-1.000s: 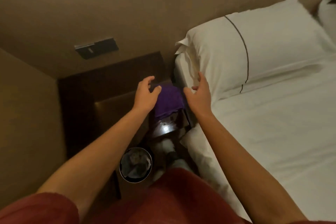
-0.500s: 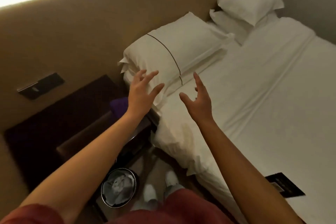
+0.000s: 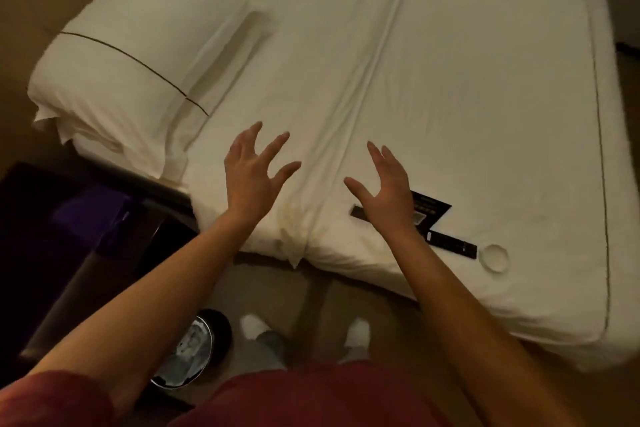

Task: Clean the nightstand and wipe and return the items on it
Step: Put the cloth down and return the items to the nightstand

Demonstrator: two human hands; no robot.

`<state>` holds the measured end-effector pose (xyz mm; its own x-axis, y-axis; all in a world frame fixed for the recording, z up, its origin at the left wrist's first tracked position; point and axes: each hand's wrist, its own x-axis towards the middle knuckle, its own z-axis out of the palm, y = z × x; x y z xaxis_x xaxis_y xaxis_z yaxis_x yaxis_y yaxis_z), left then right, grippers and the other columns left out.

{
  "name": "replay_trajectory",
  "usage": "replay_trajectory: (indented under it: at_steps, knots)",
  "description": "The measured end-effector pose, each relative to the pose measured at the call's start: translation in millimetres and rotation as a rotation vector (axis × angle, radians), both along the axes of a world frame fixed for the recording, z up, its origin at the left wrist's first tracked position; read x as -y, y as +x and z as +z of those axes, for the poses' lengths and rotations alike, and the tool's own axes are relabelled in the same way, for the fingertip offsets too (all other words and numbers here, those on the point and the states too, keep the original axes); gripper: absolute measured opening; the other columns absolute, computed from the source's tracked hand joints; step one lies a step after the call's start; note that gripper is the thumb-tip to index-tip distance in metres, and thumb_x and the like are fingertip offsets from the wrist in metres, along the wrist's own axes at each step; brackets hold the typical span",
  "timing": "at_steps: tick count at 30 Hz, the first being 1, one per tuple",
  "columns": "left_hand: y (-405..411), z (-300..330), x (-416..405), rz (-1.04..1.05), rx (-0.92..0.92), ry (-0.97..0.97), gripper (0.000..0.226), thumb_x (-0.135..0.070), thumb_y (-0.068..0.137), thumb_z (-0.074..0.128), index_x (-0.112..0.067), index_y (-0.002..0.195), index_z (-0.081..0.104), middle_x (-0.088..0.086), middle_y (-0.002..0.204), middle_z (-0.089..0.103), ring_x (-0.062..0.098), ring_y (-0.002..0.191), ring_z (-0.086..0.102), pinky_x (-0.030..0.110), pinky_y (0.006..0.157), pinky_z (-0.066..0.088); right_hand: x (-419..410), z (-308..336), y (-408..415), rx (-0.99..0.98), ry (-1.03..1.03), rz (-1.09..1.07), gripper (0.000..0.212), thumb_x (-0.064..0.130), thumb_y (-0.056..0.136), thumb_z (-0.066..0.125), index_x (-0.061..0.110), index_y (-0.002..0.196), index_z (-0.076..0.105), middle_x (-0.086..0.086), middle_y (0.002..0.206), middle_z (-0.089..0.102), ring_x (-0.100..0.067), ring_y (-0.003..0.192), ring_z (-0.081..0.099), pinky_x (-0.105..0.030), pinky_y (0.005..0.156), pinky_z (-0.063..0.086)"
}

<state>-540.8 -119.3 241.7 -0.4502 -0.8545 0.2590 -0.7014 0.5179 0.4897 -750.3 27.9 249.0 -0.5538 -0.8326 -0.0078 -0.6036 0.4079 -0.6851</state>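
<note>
- Left hand [image 3: 251,173] out front, fingers splayed wide, holding nothing.
- Right hand [image 3: 384,190] beside it, fingers straight, thumb spread, also empty.

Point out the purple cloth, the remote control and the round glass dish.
purple cloth [image 3: 90,215], head view, middle of the fold.
remote control [image 3: 452,246], head view, its long body.
round glass dish [image 3: 496,257], head view, its centre.

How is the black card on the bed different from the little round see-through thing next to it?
The black card is dark and flat with straight edges; the round clear thing is pale, see-through and ring-shaped. The card is larger and partly hidden behind the right hand; the round thing lies fully in view, nearer the bed's edge. Both rest on the white sheet, untouched.
</note>
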Motion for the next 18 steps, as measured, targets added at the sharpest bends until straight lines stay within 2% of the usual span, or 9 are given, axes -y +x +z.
replay_trajectory:
  at_steps: [5, 9, 12, 18]
  knots:
    - [-86.6, -25.8, -62.4, -0.139, 0.12, 0.051, 0.053, -0.063, 0.092, 0.059, -0.039, 0.139, 0.059, 0.008, 0.158, 0.039, 0.035, 0.141, 0.039, 0.052, 0.111, 0.037, -80.1, -19.3, -89.3, 0.018, 0.038, -0.132, 0.079, 0.064, 0.088, 0.069, 0.047, 0.155, 0.031, 0.002, 0.169, 0.025, -0.023, 0.156, 0.02, -0.049, 0.124, 0.027]
    - [-139.7, -51.1, -93.0, -0.174, 0.236, 0.112, 0.057, -0.066, 0.091, 0.058, -0.04, 0.141, 0.056, 0.008, 0.16, 0.036, 0.035, 0.141, 0.038, 0.053, 0.113, 0.035, -121.8, -37.4, -137.5, 0.024, 0.109, -0.174, 0.079, 0.064, 0.088, 0.07, 0.047, 0.155, 0.032, 0.003, 0.169, 0.024, -0.023, 0.156, 0.019, -0.049, 0.124, 0.027]
    - [-173.2, -76.0, -101.5, -0.228, 0.362, 0.137, 0.058, -0.065, 0.091, 0.059, -0.04, 0.143, 0.053, 0.007, 0.161, 0.034, 0.036, 0.143, 0.035, 0.052, 0.114, 0.033, -135.9, -52.6, -157.5, 0.025, 0.177, -0.186, 0.078, 0.064, 0.089, 0.068, 0.045, 0.156, 0.034, 0.003, 0.17, 0.024, -0.024, 0.157, 0.017, -0.05, 0.124, 0.028]
    - [-223.3, -141.1, -87.2, -0.391, 0.519, 0.147, 0.049, -0.048, 0.094, 0.064, -0.034, 0.141, 0.058, 0.009, 0.159, 0.039, 0.037, 0.145, 0.032, 0.052, 0.115, 0.029, -131.9, -105.2, -190.2, -0.023, 0.215, -0.227, 0.07, 0.056, 0.089, 0.072, 0.039, 0.152, 0.045, 0.0, 0.167, 0.032, -0.028, 0.155, 0.024, -0.053, 0.121, 0.032]
